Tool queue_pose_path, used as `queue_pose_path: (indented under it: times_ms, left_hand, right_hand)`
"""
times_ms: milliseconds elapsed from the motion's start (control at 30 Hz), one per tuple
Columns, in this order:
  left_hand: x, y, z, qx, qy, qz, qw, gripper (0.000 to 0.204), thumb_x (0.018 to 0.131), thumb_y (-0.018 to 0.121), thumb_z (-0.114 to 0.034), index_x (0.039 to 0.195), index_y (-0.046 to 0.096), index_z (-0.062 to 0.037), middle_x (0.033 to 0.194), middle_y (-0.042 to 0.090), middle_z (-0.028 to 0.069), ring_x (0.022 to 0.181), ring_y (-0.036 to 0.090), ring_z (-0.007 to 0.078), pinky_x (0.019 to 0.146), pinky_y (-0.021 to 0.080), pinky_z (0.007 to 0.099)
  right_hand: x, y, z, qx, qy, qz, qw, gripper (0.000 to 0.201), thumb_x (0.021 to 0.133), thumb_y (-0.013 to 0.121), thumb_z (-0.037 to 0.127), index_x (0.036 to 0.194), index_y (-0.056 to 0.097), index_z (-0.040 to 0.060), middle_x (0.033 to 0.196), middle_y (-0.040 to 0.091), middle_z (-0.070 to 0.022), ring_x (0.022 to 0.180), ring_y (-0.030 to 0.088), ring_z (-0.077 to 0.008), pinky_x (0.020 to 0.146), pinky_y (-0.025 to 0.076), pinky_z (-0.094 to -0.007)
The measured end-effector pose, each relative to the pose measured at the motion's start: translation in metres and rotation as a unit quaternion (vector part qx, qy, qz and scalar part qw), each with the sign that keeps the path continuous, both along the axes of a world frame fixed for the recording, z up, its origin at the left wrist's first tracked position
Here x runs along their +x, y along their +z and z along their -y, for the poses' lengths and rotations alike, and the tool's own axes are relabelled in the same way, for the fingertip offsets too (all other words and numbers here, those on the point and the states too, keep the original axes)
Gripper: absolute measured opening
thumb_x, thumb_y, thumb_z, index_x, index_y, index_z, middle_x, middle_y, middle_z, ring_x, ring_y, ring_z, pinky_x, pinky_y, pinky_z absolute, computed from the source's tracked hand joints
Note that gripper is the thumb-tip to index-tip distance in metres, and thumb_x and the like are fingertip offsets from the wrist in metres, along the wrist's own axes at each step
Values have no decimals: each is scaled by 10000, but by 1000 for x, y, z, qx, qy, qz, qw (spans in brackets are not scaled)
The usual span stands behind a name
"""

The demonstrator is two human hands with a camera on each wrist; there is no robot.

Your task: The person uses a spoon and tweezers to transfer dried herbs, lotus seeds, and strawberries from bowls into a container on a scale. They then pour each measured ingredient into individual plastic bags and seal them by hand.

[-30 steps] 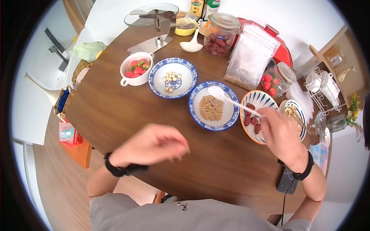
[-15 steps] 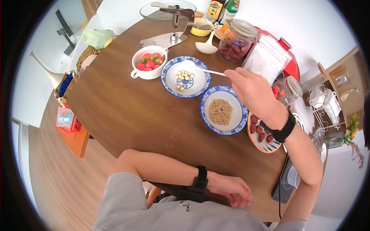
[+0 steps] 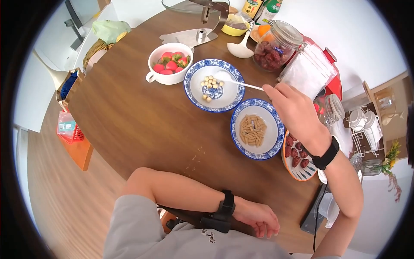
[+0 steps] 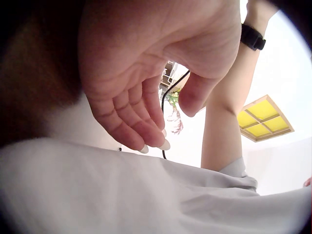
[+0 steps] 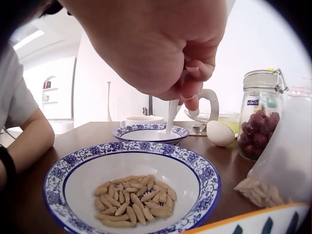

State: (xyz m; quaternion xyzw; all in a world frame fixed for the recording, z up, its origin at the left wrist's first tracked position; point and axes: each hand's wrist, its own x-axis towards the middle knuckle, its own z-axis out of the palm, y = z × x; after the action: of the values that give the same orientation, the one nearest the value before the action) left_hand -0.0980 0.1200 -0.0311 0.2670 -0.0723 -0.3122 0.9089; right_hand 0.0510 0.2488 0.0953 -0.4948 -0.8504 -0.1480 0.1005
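Spoon [image 3: 246,85] beside seeds [image 3: 210,85]; head view only

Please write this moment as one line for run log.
right hand: holds white spoon, head inside bowl of pale round pieces | left hand: holds nothing, near shirt

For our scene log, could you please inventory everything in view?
Patterned bowls: two, blue-and-white, centre
Round pieces: several, cream, far patterned bowl
Tapered pieces: many, tan, near patterned bowl
Spoon: one, white, far patterned bowl
Strawberries: several, red, handled bowl
Dates: several, dark red, striped plate
Ladle: one, white, back
Lidded jars: two, clear, back and right
Bag: one, translucent, between jars
Bottles: two, dark and green, back
Metal stand: one, silver, back
Flowers: several, yellow, right edge
Left hand: one, bare, near table edge
Right hand: one, bare, pinching spoon
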Motion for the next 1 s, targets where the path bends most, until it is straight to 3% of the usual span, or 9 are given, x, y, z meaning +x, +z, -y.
queue_pose_path:
  times_ms: [533, 833, 933, 1000]
  left_hand:
    - [0, -2, 0, -10, -7, 7, 1000, 270, 939, 588, -262, 1052, 595, -17, 892, 629, 58, 727, 599, 134, 705, 500, 278]
    - [0, -2, 0, -8, -3, 8, 1000, 273, 937, 596, -268, 1052, 594, -21, 877, 630, 57, 722, 598, 132, 708, 502, 276]
    - [0, -2, 0, -3, -5, 11, 1000, 278, 935, 598, -270, 1055, 594, -19, 879, 630, 57, 721, 598, 132, 706, 503, 276]
    - [0, -2, 0, -8, -5, 12, 1000, 277, 935, 598, -270, 1053, 594, -20, 879, 630, 57, 720, 599, 131, 702, 504, 275]
  right_hand:
    - [-12, 15, 15, -52, -16, -29, 998, 330, 744, 637, -15, 1067, 591, 32, 819, 540, -80, 795, 600, -263, 647, 507, -376]
    - [-17, 18, 14, -36, 32, 2, 999, 388, 700, 638, -19, 1083, 603, 36, 810, 535, -76, 760, 600, -238, 618, 513, -357]
    - [-16, 25, 14, -55, 15, 4, 998, 361, 728, 637, -23, 1083, 603, 31, 819, 546, -83, 752, 600, -258, 604, 505, -368]
    - [-15, 24, 6, -41, 15, -53, 998, 315, 768, 630, -23, 1077, 604, 31, 829, 559, -94, 733, 599, -290, 590, 494, -392]
